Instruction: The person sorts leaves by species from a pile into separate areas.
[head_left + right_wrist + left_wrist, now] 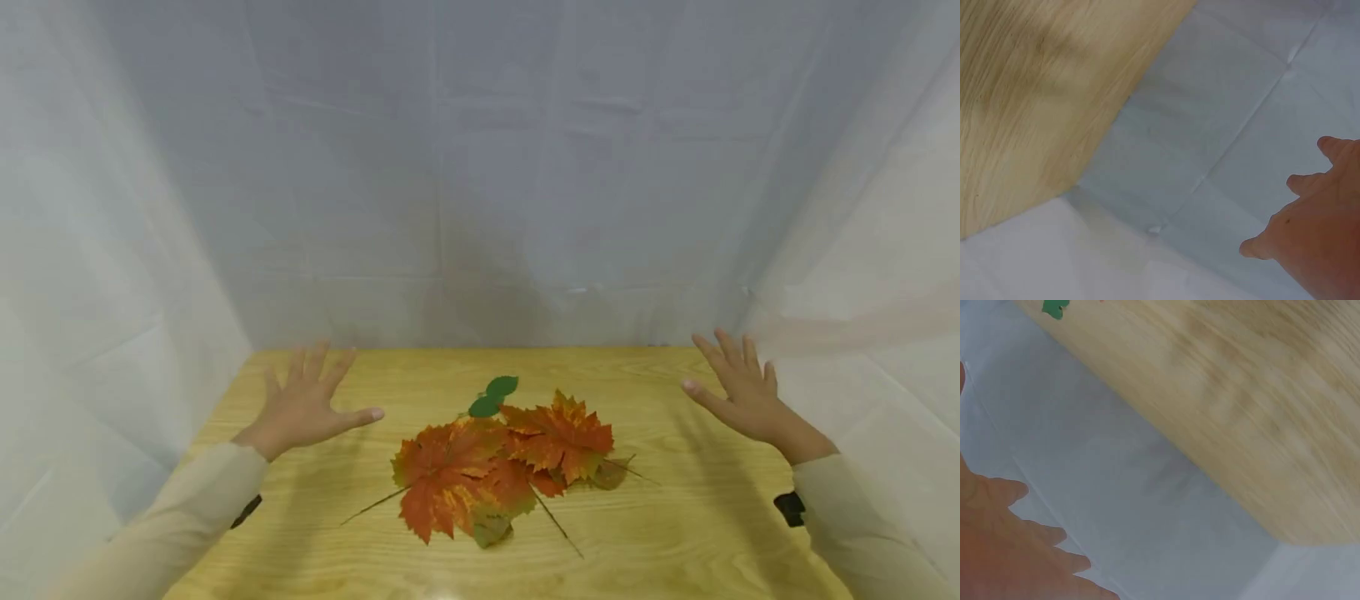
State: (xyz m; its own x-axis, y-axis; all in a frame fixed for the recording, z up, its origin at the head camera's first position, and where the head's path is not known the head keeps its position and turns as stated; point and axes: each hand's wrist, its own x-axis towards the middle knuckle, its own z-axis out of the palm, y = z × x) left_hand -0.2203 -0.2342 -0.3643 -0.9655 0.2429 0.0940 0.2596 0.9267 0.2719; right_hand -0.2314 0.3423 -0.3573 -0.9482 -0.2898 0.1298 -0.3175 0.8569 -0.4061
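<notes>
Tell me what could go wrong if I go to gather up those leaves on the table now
The red maple leaves lie overlapped in a loose pile, so grabbing one may drag or scatter the others. Their thin stems stick out toward the near table edge and could snag or bend. The small green leaves sit partly tucked against the pile and are easy to miss. Both your left hand and right hand are spread wide apart; a fast sweep inward could fan the light leaves away.
</notes>
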